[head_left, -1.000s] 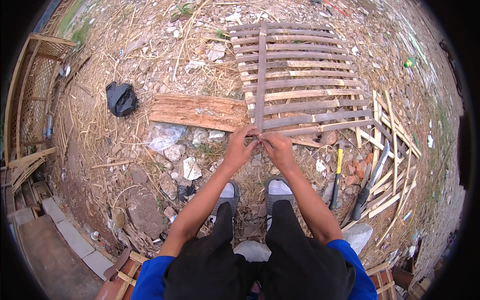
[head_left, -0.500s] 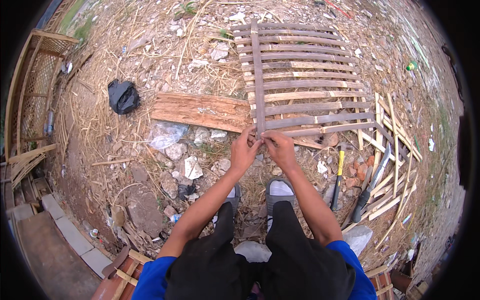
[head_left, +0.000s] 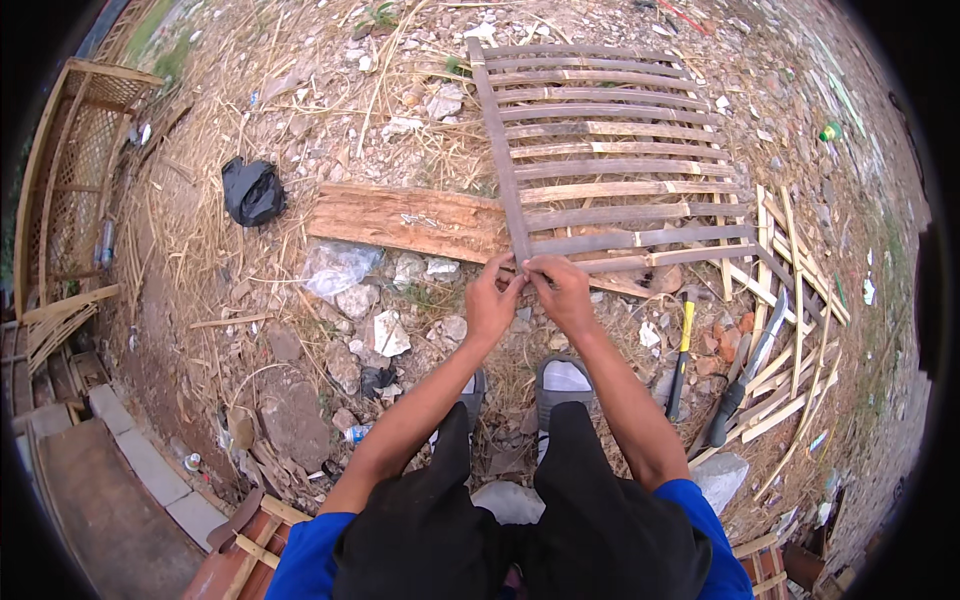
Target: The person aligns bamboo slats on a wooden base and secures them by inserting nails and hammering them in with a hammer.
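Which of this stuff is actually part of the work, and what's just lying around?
Probably part of the work:
long dark slat, its near end in the fingers of both hands
row of crosswise slats
hammer
long-bladed knife
loose pale slats

Seemingly just lying about:
black plastic bag
clear plastic bag
pale rubble

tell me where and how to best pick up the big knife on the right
Probably by its black handle, from the near side: the thick handle end points back this way, while the bare blade points away, among pale wooden strips.
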Demonstrator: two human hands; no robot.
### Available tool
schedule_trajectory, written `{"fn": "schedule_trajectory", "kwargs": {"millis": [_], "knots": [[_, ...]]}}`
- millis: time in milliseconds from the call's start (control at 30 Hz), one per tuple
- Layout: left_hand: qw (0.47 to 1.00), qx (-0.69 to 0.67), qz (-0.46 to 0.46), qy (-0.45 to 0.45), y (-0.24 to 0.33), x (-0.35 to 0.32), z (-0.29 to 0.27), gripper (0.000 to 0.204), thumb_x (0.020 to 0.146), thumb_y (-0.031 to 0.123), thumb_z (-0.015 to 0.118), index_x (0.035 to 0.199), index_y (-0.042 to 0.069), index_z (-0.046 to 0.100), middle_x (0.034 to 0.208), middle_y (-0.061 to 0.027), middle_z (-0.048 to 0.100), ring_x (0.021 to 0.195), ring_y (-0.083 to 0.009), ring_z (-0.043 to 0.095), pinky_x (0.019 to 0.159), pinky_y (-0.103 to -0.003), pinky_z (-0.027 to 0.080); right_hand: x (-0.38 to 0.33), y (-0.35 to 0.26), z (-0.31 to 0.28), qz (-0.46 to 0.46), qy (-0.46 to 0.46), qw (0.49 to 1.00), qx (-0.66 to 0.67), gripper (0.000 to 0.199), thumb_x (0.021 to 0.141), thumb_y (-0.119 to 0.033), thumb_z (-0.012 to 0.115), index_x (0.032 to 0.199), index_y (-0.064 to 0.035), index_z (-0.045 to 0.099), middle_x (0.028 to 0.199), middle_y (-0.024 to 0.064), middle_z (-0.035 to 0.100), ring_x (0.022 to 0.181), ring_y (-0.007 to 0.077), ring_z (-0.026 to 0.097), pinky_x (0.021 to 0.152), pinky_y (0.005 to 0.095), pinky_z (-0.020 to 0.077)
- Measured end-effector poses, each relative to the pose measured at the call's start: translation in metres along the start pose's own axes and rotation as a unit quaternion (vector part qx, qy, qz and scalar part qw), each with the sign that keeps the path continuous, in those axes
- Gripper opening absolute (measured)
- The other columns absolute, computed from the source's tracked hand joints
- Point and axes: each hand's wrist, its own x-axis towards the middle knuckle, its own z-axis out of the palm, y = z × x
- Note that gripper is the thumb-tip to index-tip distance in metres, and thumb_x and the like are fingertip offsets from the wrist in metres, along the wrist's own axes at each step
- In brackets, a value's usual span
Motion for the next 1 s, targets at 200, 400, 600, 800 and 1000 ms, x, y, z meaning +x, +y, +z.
{"fn": "schedule_trajectory", "kwargs": {"millis": [200,400,600,800,1000], "knots": [[0.999,0.009,-0.024,-0.030,0.010,0.002,-0.006,0.055,0.083,0.011,0.074,0.136,0.010,0.057,0.076,-0.0111,0.070,0.061,-0.0194,0.067,0.059,-0.034,0.051,-0.004,-0.002,0.000,0.014,0.005,1.000,0.005,0.017,0.077,0.003,0.072,0.094,-0.0023,0.072,0.091,0.0124,0.072,0.086,0.0305,0.069,0.075,0.0379,0.0549],[0.988,0.129,0.084,-0.030,0.001,0.007,-0.015,0.057,0.082,0.016,0.077,0.137,0.017,0.058,0.086,-0.0087,0.070,0.060,-0.0152,0.060,0.058,-0.030,0.049,-0.001,-0.003,0.002,0.033,0.007,0.999,0.011,0.017,0.077,0.003,0.072,0.093,-0.0020,0.072,0.091,0.0125,0.072,0.086,0.0301,0.069,0.075,0.0374,0.0552],[0.977,0.188,0.087,-0.049,0.008,0.005,-0.020,0.048,0.083,0.028,0.075,0.129,0.022,0.065,0.088,-0.0098,0.067,0.077,-0.0314,0.065,0.071,-0.042,0.051,-0.001,-0.002,0.000,-0.008,0.005,1.000,0.010,0.017,0.076,0.004,0.072,0.092,-0.0017,0.071,0.091,0.0122,0.072,0.086,0.0301,0.069,0.075,0.0377,0.0553],[0.974,0.158,0.153,-0.055,0.008,0.005,-0.021,0.050,0.077,0.014,0.080,0.124,0.015,0.066,0.099,-0.0106,0.063,0.092,-0.0285,0.063,0.078,-0.038,0.050,0.001,-0.003,-0.003,-0.078,-0.006,0.997,-0.027,0.019,0.074,0.005,0.071,0.092,-0.0016,0.069,0.092,0.0122,0.070,0.087,0.0312,0.068,0.075,0.0391,0.0552],[0.979,0.078,0.189,-0.008,0.004,0.010,-0.009,0.058,0.074,0.004,0.077,0.128,0.008,0.057,0.103,-0.0097,0.064,0.094,-0.0327,0.061,0.086,-0.041,0.048,0.001,-0.001,-0.005,-0.067,-0.016,0.997,-0.040,0.019,0.077,0.004,0.072,0.095,-0.0020,0.070,0.095,0.0134,0.069,0.088,0.0313,0.069,0.074,0.0386,0.0560]]}}
